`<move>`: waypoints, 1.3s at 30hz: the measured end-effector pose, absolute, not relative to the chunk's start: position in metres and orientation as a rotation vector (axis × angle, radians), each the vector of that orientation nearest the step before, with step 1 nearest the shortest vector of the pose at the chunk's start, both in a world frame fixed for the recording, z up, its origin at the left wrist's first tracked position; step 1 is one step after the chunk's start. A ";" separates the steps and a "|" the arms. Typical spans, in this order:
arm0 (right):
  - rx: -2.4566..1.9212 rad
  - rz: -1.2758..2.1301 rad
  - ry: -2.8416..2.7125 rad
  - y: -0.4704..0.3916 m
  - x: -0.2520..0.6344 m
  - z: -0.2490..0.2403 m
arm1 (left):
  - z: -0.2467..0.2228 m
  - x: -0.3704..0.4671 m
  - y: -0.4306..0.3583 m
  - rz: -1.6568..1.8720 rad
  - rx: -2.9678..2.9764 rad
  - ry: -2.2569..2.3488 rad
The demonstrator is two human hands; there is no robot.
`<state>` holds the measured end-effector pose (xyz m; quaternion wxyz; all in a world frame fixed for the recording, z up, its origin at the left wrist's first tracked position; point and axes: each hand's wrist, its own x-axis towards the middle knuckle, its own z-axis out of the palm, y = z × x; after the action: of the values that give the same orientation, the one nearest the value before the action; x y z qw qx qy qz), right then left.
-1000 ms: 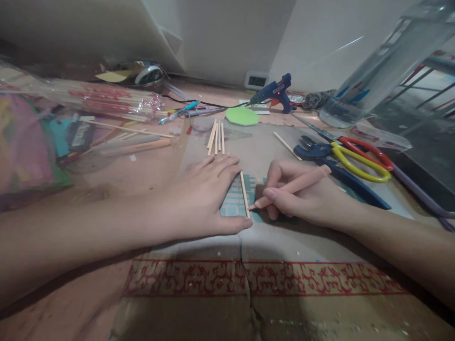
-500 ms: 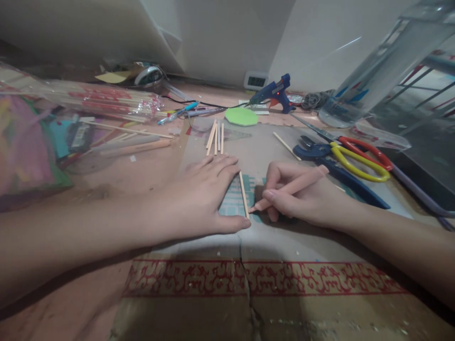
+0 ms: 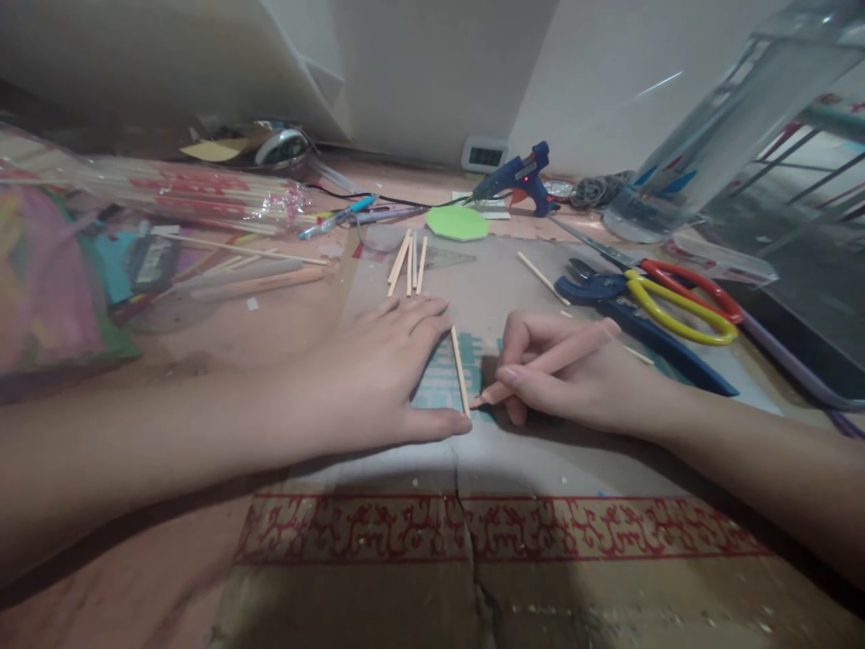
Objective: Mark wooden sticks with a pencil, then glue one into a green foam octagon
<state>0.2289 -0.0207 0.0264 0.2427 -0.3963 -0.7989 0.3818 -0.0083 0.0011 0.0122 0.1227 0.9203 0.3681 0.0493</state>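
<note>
Head view: left hand [image 3: 382,370], thumb and forefinger spread, spans the stick [image 3: 460,371] on cardboard [image 3: 531,469]; right hand [image 3: 585,383] fingers pinch the pen [image 3: 571,349]. Insufficient thumb pressure may let the stick roll.

The bare left hand [image 3: 382,370] lies palm down, fingers [image 3: 412,315] extended, thumb [image 3: 436,423] spread away from them. The bare right hand [image 3: 574,383] is curled in a writing grip, index finger [image 3: 523,326] bent. Both bare forearms [image 3: 168,428] slant inward from the sides.
</note>
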 end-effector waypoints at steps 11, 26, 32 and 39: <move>-0.985 1.112 -2.199 -0.020 0.230 0.024 | 0.015 -0.008 0.002 0.105 2.680 1.083; -1.059 1.312 -2.139 -0.021 0.230 0.021 | 0.016 -0.004 -0.001 0.063 2.593 1.142; -1.087 1.186 -2.145 -0.019 0.227 0.024 | 0.012 -0.008 0.000 0.101 2.652 1.121; -1.074 1.115 -2.135 -0.020 0.227 0.025 | 0.013 -0.008 0.001 0.090 2.714 1.090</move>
<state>0.2270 -0.0198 0.0249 0.2495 -0.3943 -0.7840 0.4094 -0.0080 0.0010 0.0127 0.1075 0.9222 0.3702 0.0305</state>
